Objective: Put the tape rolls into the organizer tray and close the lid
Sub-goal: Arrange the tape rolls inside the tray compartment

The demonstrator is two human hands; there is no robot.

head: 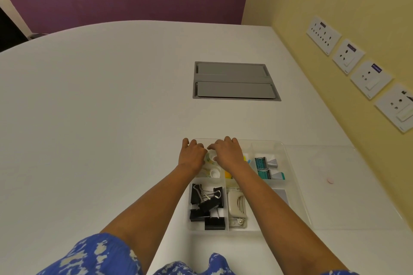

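A clear organizer tray [268, 142] with several compartments lies on the white table in front of me. Both hands reach into its far-left compartment. My left hand [192, 155] and my right hand [229, 154] pinch a small white tape roll [210, 156] between their fingertips, just over that compartment. A second white tape roll [215, 173] lies in the same compartment, nearer to me, partly hidden by my left wrist. The clear lid [346, 185] lies flat on the table to the right of the tray.
The tray also holds black binder clips [207, 205], a beige punch [237, 207], teal dispensers [266, 164] and yellow notes [228, 174]. A grey cable hatch [234, 80] is set into the table beyond. Wall sockets [357, 73] line the yellow wall at right.
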